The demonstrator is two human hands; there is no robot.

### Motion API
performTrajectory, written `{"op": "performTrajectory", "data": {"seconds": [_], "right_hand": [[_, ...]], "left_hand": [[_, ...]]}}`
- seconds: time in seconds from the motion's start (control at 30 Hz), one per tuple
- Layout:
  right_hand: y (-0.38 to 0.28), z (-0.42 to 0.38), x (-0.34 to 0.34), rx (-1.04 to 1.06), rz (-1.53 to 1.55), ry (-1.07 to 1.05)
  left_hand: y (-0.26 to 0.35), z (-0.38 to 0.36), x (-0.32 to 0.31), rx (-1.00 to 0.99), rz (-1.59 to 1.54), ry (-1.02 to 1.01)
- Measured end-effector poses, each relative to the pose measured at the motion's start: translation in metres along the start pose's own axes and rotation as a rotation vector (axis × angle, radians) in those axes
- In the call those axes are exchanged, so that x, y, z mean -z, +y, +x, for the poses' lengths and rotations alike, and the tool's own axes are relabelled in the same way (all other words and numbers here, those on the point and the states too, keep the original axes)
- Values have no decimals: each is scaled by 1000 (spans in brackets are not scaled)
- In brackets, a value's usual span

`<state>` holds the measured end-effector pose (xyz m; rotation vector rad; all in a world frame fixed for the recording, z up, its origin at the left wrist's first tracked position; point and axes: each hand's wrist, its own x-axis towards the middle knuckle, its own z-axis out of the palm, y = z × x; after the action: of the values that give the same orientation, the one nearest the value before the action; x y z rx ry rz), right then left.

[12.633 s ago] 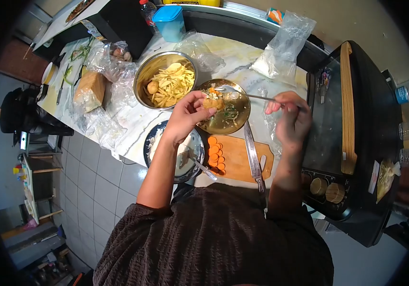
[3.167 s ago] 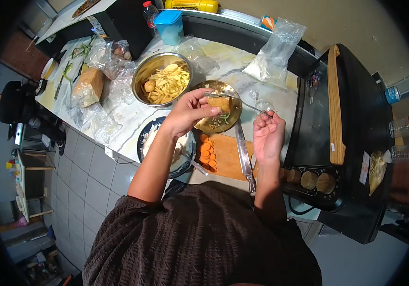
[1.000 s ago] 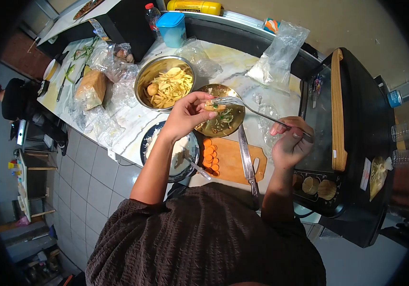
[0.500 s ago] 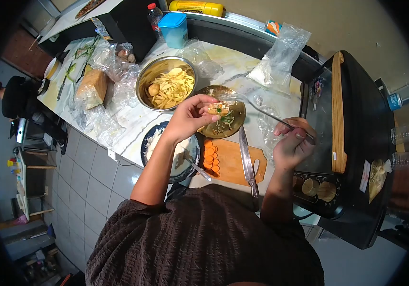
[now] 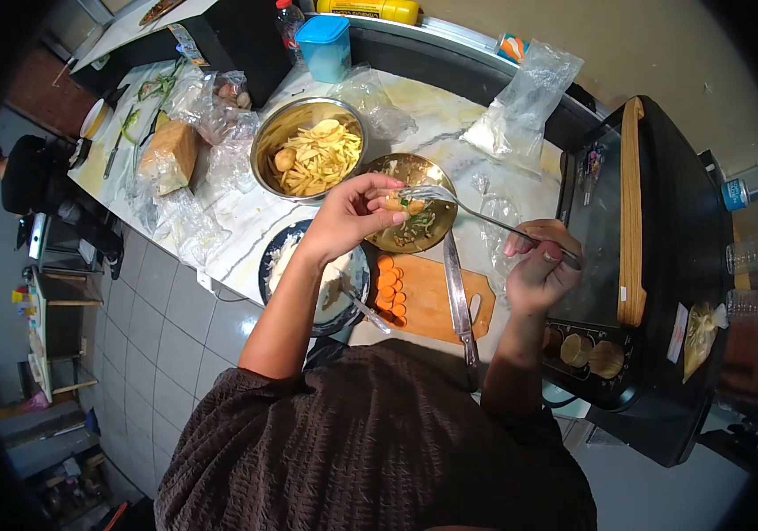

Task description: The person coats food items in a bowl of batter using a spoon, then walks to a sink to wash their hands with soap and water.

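My left hand (image 5: 350, 212) pinches a small yellowish piece of food (image 5: 408, 204) with green bits on top. In my right hand (image 5: 543, 263) is a metal fork (image 5: 488, 218), its tines right at that piece. Both hands work above a brass-coloured bowl (image 5: 444, 183) that has chopped greens and a pale mixture inside. Under my left forearm stands a dark plate (image 5: 270, 254) with white creamy food and a spoon (image 5: 366, 311). Orange carrot slices (image 5: 388, 281) lie along the left of a wooden cutting board (image 5: 428, 305), and a knife (image 5: 459, 296) rests across it.
A steel bowl (image 5: 266, 133) of cut potatoes stands behind my left hand. Bagged bread (image 5: 168, 157) and plastic bags are on the left. A bag of white powder (image 5: 520, 111) sits at the back right, beside a black oven (image 5: 662, 257). Another person (image 5: 38, 190) stands far left.
The fork's tines have come down onto the food piece in my left hand. Both hands have stayed nearly in place; the view has shifted slightly.
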<state>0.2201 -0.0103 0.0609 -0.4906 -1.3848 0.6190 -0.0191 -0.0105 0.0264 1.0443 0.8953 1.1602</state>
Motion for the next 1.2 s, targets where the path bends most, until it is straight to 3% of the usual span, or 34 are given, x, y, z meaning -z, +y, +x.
{"op": "performTrajectory", "data": {"seconds": [0.23, 0.63, 1.2], "right_hand": [[-3, 2, -2, 78, -34, -67], [-5, 2, 1, 73, 28, 47], [-10, 0, -2, 11, 48, 19]], "left_hand": [[-1, 0, 1, 39, -10, 15], [-5, -1, -2, 37, -29, -19], [-3, -3, -3, 45, -64, -13]]}}
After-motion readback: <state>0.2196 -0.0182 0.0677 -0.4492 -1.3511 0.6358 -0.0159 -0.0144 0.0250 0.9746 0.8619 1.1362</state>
